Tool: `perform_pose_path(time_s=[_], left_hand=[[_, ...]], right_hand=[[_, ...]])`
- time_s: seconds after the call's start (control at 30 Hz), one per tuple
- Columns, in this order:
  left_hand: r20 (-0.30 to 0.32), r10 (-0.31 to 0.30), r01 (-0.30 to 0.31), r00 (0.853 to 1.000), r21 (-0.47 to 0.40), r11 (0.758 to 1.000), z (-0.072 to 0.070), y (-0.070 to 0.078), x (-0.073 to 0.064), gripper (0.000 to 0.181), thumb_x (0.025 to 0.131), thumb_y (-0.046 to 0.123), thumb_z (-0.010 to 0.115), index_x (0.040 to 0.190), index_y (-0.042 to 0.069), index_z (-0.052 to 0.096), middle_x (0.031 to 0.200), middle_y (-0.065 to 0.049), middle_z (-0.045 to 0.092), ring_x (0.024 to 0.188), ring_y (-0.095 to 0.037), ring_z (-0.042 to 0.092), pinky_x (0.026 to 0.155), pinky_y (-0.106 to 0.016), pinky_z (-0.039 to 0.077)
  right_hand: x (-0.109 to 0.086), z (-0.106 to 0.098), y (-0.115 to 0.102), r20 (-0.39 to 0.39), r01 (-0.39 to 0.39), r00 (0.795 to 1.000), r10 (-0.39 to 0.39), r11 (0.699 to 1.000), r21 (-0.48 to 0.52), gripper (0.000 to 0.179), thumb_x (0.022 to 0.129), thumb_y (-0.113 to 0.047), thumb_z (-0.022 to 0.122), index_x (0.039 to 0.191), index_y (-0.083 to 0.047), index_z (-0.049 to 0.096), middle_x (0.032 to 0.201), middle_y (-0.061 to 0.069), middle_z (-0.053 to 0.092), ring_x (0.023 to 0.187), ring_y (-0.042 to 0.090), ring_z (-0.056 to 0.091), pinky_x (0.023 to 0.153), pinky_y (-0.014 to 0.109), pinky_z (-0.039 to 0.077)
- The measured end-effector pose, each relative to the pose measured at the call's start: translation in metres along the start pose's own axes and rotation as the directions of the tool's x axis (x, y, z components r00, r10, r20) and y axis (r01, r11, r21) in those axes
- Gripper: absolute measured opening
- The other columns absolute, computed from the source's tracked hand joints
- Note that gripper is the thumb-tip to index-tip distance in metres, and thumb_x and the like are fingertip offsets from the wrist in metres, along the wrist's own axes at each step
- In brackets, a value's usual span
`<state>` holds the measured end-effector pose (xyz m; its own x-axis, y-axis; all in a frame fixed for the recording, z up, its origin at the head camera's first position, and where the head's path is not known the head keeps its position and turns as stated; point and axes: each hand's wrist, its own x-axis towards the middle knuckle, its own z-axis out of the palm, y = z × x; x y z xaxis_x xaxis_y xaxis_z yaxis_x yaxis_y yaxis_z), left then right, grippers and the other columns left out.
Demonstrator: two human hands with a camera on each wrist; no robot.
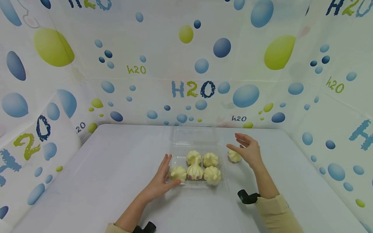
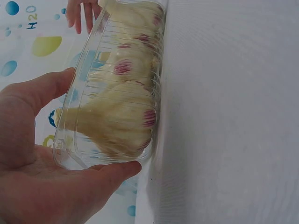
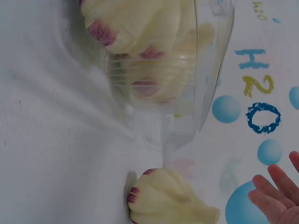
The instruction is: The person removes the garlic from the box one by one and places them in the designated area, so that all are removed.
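Observation:
A clear plastic container with a hinged lid folded back stands mid-table. Several pale garlic bulbs with purple-streaked bases sit in it. My left hand grips its near left corner, fingers along the side and thumb at the front wall. In the left wrist view, thumb and fingers bracket the container's ribbed end. One loose garlic bulb rests on the table right of the container. Close above it hovers my right hand, fingers spread and holding nothing; the right wrist view shows this bulb apart from the fingers.
The white table runs back to a patterned curtain printed with drops and letters, which also hangs along both sides. Black wrist cameras are strapped to both forearms, low over the table.

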<state>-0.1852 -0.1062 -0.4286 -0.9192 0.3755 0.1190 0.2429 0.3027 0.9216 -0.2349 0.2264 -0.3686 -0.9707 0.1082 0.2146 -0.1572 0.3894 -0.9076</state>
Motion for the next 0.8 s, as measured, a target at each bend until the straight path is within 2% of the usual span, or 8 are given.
perform_pose_path(time_s=[0.57, 0.8], left_hand=[[-0.004, -0.005, 0.005, 1.000, -0.002, 1.000, 0.000, 0.001, -0.001, 0.091, 0.082, 0.016, 0.069, 0.148, 0.016, 0.007, 0.152, -0.013, -0.010, 0.136, -0.038, 0.008, 0.105, -0.053, 0.018], [-0.008, -0.005, 0.005, 1.000, 0.007, 1.000, 0.000, -0.001, 0.000, 0.091, 0.082, 0.016, 0.069, 0.148, 0.015, 0.006, 0.152, -0.013, -0.010, 0.135, -0.039, 0.009, 0.105, -0.054, 0.017]], right_hand=[[-0.011, 0.029, -0.019, 0.060, 0.036, 0.997, -0.040, 0.997, 0.070, 0.062, 0.071, -0.022, 0.080, 0.124, -0.005, 0.053, 0.128, 0.011, 0.052, 0.118, 0.028, 0.048, 0.099, 0.043, 0.037], [-0.013, 0.043, -0.020, 0.090, 0.055, 0.994, -0.060, 0.997, 0.057, 0.061, 0.071, -0.026, 0.080, 0.123, -0.007, 0.054, 0.127, 0.009, 0.053, 0.117, 0.026, 0.049, 0.098, 0.042, 0.038]])
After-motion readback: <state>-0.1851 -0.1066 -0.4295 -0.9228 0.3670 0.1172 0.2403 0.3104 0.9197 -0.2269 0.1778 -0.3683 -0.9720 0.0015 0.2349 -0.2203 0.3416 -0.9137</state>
